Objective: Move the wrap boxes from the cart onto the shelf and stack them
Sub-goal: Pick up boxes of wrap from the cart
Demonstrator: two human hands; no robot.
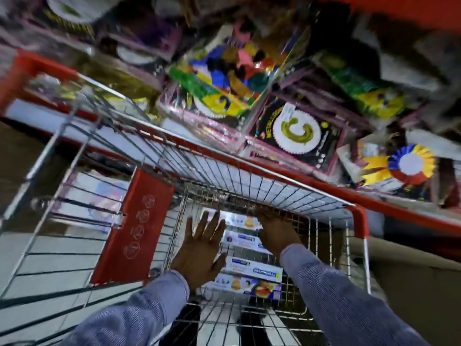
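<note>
Several long white-and-blue wrap boxes (252, 269) lie side by side in the bottom of a wire shopping cart (249, 171). My left hand (202, 248) hovers above them inside the cart, fingers spread, holding nothing. My right hand (277, 233) reaches deeper, palm down over the far boxes; whether its fingers grip a box I cannot tell. Both arms wear blue-grey sleeves. The nearest box (249, 287) shows food pictures on its side.
The cart has a red child-seat flap (134, 228) at left and red corner guards (360, 221). Behind it runs a red-edged shelf (324, 186) packed with party decoration packs (296, 131) and a paper rosette (409, 166). The view is motion-blurred.
</note>
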